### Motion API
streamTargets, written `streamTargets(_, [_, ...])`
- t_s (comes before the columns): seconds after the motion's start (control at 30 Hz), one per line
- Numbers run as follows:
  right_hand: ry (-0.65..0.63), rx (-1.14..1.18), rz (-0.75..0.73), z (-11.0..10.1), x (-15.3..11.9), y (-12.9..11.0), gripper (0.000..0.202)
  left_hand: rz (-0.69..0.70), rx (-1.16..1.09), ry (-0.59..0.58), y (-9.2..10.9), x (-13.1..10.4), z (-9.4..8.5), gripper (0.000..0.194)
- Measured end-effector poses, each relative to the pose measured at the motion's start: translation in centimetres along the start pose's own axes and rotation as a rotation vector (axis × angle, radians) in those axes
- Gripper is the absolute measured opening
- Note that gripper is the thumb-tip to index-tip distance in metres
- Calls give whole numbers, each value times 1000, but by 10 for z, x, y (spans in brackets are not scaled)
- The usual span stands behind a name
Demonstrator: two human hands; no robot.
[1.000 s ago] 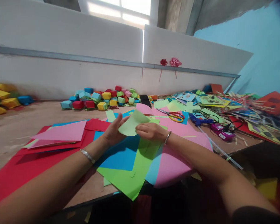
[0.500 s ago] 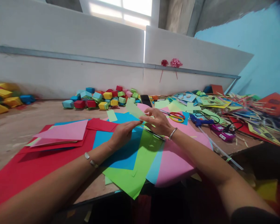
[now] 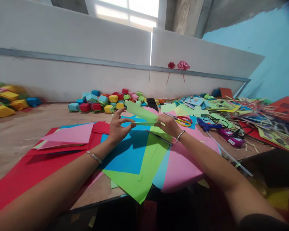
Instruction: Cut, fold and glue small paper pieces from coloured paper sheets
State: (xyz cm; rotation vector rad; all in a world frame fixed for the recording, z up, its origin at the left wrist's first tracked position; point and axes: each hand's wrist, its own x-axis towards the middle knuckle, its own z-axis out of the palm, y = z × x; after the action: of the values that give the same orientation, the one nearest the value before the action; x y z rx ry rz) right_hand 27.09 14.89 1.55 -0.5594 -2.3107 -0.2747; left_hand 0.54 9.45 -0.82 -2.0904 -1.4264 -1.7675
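Observation:
A light green sheet of paper (image 3: 142, 113), with a fold along its near edge, is held up between my two hands. My left hand (image 3: 119, 126) pinches the folded edge at its left end between thumb and finger. At the other end, my right hand (image 3: 168, 125) grips the paper with its fingers closed. Beneath lie a blue sheet (image 3: 125, 157), a bright green sheet (image 3: 156, 150) and a pink sheet (image 3: 183, 163). A dark pen (image 3: 159, 137) rests on the sheets below my right hand. Scissors with red and yellow handles (image 3: 184, 121) lie just beyond it.
Red sheets (image 3: 50, 173) with pink paper (image 3: 69, 136) on top lie at left. Small coloured paper boxes (image 3: 96, 106) and a phone (image 3: 152, 104) stand behind. At right are a blue glue gun (image 3: 208, 125), a purple power strip (image 3: 231, 137) and piled paper pieces with sticks (image 3: 260, 118).
My left hand has moved left and up to the end of the light green paper. The paper is now stretched between both hands, its fold showing. The pen below is in fuller view.

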Motion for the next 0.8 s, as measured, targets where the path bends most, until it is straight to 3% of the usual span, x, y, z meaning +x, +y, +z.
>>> streamTargets(0.23, [-49,-20,8,-5,2,1,14,23,-35,33,7,-1,0,17])
streamTargets(0.4, [-74,56,224,-11,5,-5,32,-98,22,2,17,-2,1,22])
streamTargets(0.5, [-82,224,328,-16,7,-10,37,-134,21,-12,19,-2,2,22])
streamTargets(0.67, [-9,615,488,-16,6,-14,25,-170,0,-26,19,-3,3,18])
streamTargets(0.8, [68,704,566,-12,6,-15,40,-209,-31,-12,20,-5,4,25])
